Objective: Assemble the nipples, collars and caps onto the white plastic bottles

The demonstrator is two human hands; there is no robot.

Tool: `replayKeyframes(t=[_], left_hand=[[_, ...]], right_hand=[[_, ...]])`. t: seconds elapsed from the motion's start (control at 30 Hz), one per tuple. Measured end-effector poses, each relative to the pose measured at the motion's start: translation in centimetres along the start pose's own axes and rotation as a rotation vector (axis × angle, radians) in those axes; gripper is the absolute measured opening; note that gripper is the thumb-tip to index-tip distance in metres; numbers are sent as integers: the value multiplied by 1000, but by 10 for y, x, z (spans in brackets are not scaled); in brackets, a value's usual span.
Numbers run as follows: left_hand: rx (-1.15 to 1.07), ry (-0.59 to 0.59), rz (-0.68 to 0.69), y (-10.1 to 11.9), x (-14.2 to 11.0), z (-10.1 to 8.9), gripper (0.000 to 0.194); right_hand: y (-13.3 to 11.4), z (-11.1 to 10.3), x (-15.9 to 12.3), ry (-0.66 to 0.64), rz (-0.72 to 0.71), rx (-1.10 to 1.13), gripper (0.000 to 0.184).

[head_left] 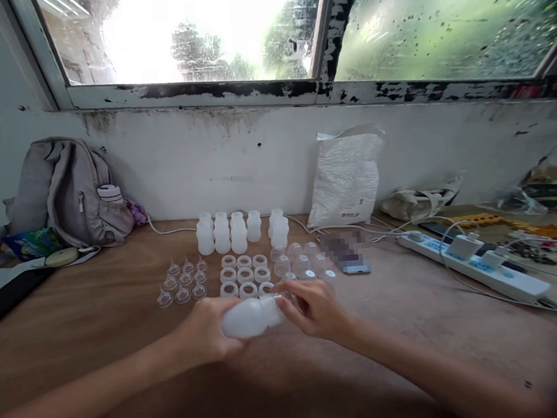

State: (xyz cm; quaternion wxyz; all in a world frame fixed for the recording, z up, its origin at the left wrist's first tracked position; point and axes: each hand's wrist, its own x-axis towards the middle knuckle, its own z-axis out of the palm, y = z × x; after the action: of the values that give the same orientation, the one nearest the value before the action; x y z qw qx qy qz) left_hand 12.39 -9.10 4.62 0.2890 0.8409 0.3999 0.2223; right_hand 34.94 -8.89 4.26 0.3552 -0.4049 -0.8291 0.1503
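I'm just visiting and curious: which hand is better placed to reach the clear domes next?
Probably the right hand: it is nearer the clear domes. The left hand is farther off, wrapped around the body of the white bottle.

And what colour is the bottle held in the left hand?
The bottle is a milky, translucent-looking white, best seen in the head view.

A cloudy-white, waisted bottle (pixel 244 319) lies nearly sideways between the left hand (pixel 211 329) and right hand (pixel 316 306), wider rounded end leftward.
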Motion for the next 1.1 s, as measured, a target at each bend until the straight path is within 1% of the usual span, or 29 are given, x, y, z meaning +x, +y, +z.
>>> replayKeyframes(t=[0.03, 0.07, 0.13, 0.17, 0.2, 0.27, 0.37, 0.47, 0.57, 0.67, 0.73, 0.93, 1.1], left_hand=[[198, 115, 73, -3, 1, -1, 33], [370, 184, 129, -7, 2, -2, 37], [610, 240, 208, -14, 6, -1, 40], [678, 244, 232, -17, 7, 1, 40], [713, 248, 248, -19, 9, 3, 40], [701, 263, 253, -20, 10, 8, 40], [548, 267, 220, -19, 8, 15, 42], [331, 249, 173, -15, 4, 21, 40], [142, 210, 93, -7, 1, 23, 34], [9, 147, 8, 0, -1, 25, 33], [-58, 130, -27, 1, -2, 27, 35], [-151, 124, -27, -2, -9, 35, 33], [-221, 105, -41, 2, -9, 35, 34]], right_hand=[[-1, 3, 4, -43, 156, 99, 37], [-2, 6, 7, -96, 316, 230, 42], [-4, 16, 13, -186, 603, 515, 49], [-5, 21, 15, -199, 708, 628, 51], [-5, 25, 17, -185, 778, 703, 52], [-4, 33, 19, -112, 830, 756, 50], [-3, 38, 16, 19, 797, 717, 48], [-5, 35, 9, 83, 672, 658, 44], [-9, 27, 5, 69, 572, 580, 43], [-11, 23, 4, 39, 546, 512, 44], [-11, 22, 4, 19, 522, 462, 45], [-12, 25, 1, 9, 435, 331, 45], [-13, 20, -1, 0, 337, 285, 46]])
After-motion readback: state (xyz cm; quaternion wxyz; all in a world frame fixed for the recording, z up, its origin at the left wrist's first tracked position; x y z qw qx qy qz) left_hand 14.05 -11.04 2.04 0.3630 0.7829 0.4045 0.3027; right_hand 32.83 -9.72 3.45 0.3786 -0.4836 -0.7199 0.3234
